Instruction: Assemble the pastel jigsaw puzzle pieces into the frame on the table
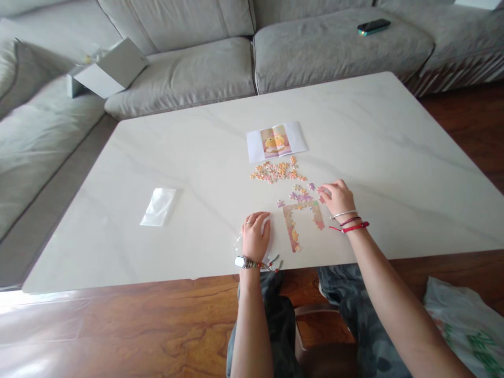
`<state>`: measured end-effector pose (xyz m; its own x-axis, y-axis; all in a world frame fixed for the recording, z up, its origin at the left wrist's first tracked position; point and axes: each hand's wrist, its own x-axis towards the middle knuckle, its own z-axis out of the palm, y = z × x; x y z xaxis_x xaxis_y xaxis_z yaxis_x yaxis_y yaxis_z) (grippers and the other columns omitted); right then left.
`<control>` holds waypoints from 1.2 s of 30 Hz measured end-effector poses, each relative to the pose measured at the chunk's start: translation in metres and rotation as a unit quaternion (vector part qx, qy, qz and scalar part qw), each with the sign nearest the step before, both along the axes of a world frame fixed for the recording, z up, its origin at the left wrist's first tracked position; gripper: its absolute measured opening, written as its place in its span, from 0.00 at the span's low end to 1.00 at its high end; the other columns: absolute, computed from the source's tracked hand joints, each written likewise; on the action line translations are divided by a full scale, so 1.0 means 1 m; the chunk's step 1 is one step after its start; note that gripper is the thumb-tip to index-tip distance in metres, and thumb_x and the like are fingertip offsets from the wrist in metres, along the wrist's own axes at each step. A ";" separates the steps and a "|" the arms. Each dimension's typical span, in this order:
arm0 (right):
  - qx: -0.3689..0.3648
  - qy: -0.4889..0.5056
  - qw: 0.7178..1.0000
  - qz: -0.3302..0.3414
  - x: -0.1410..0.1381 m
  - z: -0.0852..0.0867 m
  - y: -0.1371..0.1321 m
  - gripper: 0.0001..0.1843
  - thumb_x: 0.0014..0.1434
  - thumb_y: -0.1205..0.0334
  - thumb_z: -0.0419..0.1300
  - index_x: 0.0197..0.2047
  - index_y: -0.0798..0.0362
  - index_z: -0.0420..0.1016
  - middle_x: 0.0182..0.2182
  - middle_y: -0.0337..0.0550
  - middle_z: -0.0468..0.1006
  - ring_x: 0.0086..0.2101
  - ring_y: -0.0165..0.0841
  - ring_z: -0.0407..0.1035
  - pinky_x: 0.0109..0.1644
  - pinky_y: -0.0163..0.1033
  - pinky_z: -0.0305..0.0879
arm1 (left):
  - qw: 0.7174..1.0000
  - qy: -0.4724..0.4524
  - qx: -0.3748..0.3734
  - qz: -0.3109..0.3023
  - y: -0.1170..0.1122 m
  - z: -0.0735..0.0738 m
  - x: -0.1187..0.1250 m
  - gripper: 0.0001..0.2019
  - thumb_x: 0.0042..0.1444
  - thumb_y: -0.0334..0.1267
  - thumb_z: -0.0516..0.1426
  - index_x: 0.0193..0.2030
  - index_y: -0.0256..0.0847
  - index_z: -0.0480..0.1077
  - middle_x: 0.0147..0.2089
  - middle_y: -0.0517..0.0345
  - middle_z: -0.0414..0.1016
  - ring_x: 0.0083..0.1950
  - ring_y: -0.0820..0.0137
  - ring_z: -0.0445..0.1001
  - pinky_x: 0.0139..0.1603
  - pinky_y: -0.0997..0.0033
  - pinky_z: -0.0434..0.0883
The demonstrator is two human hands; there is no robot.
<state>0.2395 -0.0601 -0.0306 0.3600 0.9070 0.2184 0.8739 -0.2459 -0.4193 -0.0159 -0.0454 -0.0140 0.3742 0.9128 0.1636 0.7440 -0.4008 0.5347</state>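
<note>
A partly joined jigsaw puzzle lies near the table's front edge, its joined strips making a frame open toward me. My right hand is to the upper right of it, thumb and fingertips closed on a pink puzzle piece. Left of the frame, my left hand rests on the table with curved fingers and the thumb apart, holding nothing that I can see. Loose purple pieces lie along the frame's far side. Farther back is a pile of orange and pink pieces.
Behind the pile lies a creased picture sheet. A clear plastic bag is on the left of the white table. Beyond the table, a grey sofa holds a white box and a phone.
</note>
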 end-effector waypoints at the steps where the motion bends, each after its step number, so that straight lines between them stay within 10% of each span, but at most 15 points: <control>1: -0.001 0.003 1.000 -0.003 0.000 0.000 0.001 0.10 0.50 0.59 0.54 0.33 0.53 0.73 0.32 0.47 0.66 0.32 0.35 0.63 0.37 0.40 0.60 | 1.000 -0.001 0.000 0.001 -0.001 0.000 0.000 0.11 0.54 0.34 0.48 0.42 0.42 0.67 0.43 0.55 0.69 0.47 0.67 0.65 0.49 0.62 0.62; 13: 0.008 0.000 1.000 0.002 -0.006 0.007 -0.001 0.06 0.51 0.61 0.54 0.29 0.54 0.69 0.33 0.48 0.67 0.36 0.38 0.63 0.37 0.42 0.57 | 1.000 -0.004 0.004 -0.001 -0.001 -0.001 -0.002 0.11 0.53 0.33 0.48 0.41 0.42 0.68 0.43 0.55 0.69 0.47 0.67 0.65 0.48 0.62 0.62; 22: -0.029 0.074 0.941 0.328 -0.048 0.037 -0.043 0.03 0.53 0.63 0.54 0.31 0.53 0.67 0.32 0.43 0.67 0.34 0.32 0.64 0.40 0.40 0.59 | 1.000 0.012 0.024 -0.005 -0.002 0.005 -0.011 0.11 0.54 0.34 0.48 0.42 0.41 0.67 0.42 0.55 0.70 0.46 0.67 0.65 0.48 0.63 0.62; 36: -0.056 0.017 0.930 0.363 -0.077 0.023 -0.090 0.06 0.55 0.62 0.52 0.31 0.55 0.68 0.31 0.44 0.69 0.35 0.32 0.63 0.39 0.38 0.56 | 0.999 0.012 0.029 -0.009 -0.011 0.004 -0.005 0.11 0.54 0.34 0.48 0.42 0.42 0.67 0.43 0.55 0.69 0.47 0.67 0.65 0.47 0.63 0.62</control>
